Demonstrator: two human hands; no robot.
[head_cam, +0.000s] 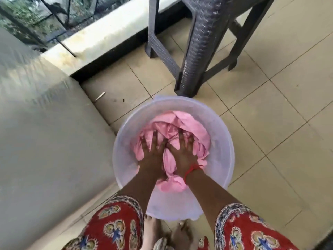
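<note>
Beige floor tiles (pixel 270 123) lie under everything, on what looks like a balcony. Closest of all are two bare feet (pixel 151 230) and a red dress (pixel 115 226) with flower shapes on it. Just past the feet, a big see-through white tub (pixel 225 141) sits on the floor. A pink cloth (pixel 194 127) is inside it, all bunched up.

Both hands are in the tub, on top of the cloth. The left hand (pixel 153 150) and the right hand (pixel 182 152) lie side by side, thumbs almost touching. Their fingers are straight and spread wide. They press flat on the cloth and do not grab it. A red thread (pixel 192 169) is tied round the right wrist.

The cloth is right under the palms. A twisted roll of it runs between the two wrists, pointing from the person toward the far side of the tub. The biggest heap is just past the fingertips and a bit to the right, so the right hand is nearer to it. I think the next push should go forward and down into that heap.

Farther off stand the dark legs of a woven plastic chair (pixel 191 69), one leg just behind the tub. On the left is a pale wall (pixel 36 123). Past that come a low ledge (pixel 100 38) and a black railing (pixel 45 18) with green leaves outside.
</note>
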